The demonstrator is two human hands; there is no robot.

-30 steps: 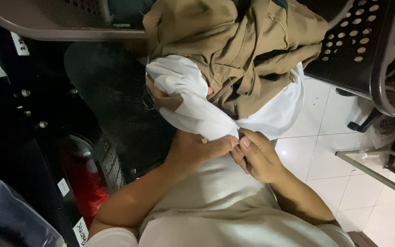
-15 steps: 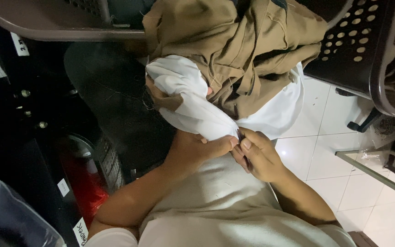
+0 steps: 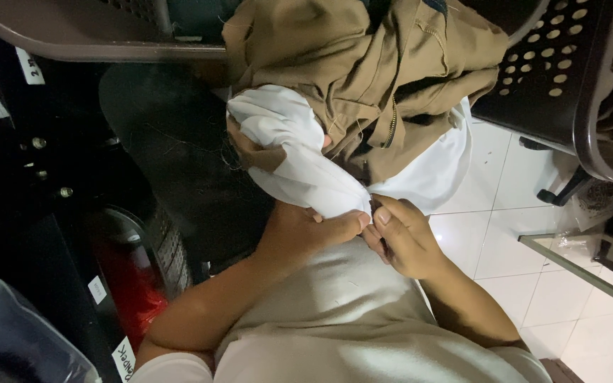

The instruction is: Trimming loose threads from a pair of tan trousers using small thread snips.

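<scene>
1. The person's left hand and right hand meet just below the white cloth, at its narrow lower end.
2. The left hand's grip is clenched on that gathered tip, thumb pressed along the fabric.
3. The right hand's grip pinches the same tip from the other side, thumb and forefinger closed on the cloth; a small dark thing shows between those fingers, too small to tell what it is.
4. The white cloth runs up and to the left from the two hands, bunched into a rounded bundle, and its upper part sits under the khaki garment.
5. The khaki garment, with a zipper showing, is heaped above the white cloth and hangs over it.
6. A black perforated chair stands to the right of the khaki garment, over white floor tiles.
7. Left of the white cloth lies a dark machine body with a red part lower down.
</scene>
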